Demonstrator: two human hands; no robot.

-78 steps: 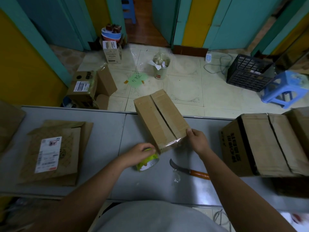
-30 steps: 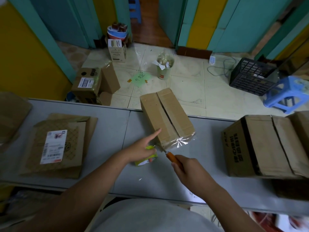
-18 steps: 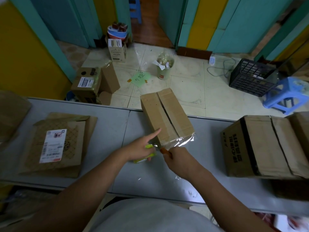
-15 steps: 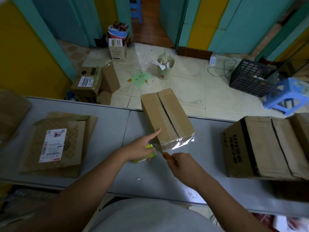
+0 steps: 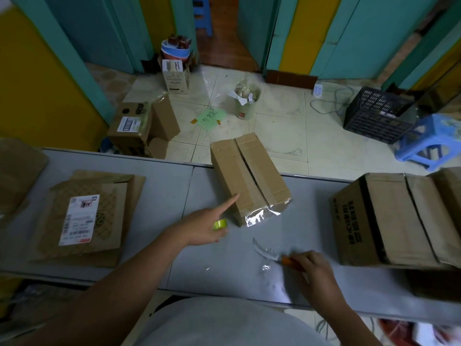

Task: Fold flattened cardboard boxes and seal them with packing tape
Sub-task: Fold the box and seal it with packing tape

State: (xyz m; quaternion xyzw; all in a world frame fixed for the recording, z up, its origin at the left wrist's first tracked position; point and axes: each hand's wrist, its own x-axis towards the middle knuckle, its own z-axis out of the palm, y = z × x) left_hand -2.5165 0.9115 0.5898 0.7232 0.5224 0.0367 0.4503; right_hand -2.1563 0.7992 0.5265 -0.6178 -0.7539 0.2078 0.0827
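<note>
A long grey counter (image 5: 129, 168) carries the work, and near the middle of its far edge lies the task's thing, an oblong brown cardboard box (image 5: 245, 176), flaps folded down with a dark gap along the top seam. Well to the right of that box sits a big brown cardboard carton with black print (image 5: 399, 216). Well to the left of the box lies a stack of flattened brown cardboard with a white shipping label (image 5: 87, 218). Beyond the box, on the tiled floor, stand a black plastic crate (image 5: 374, 116) and a blue plastic stool (image 5: 429, 141). The box looks empty, so probably light and quick to slide on the smooth counter. Its edges should be stiff while the flaps give at the seam, so press down on top or clasp the long sides. The left grip (image 5: 202, 228), at the box's near left corner, stretches its forefinger to the box's side wall and curls the other fingers round a yellow-green tape roll (image 5: 219, 224). The right grip (image 5: 311, 268), nearer than the box and to its right, is closed round a curved knife with an orange handle (image 5: 265, 253), clear of the box. Shiny clear packing tape (image 5: 262, 216) wrinkles over the box's near end. It is likely flimsy and sticky. The bare blade near both grips is the main hazard
</note>
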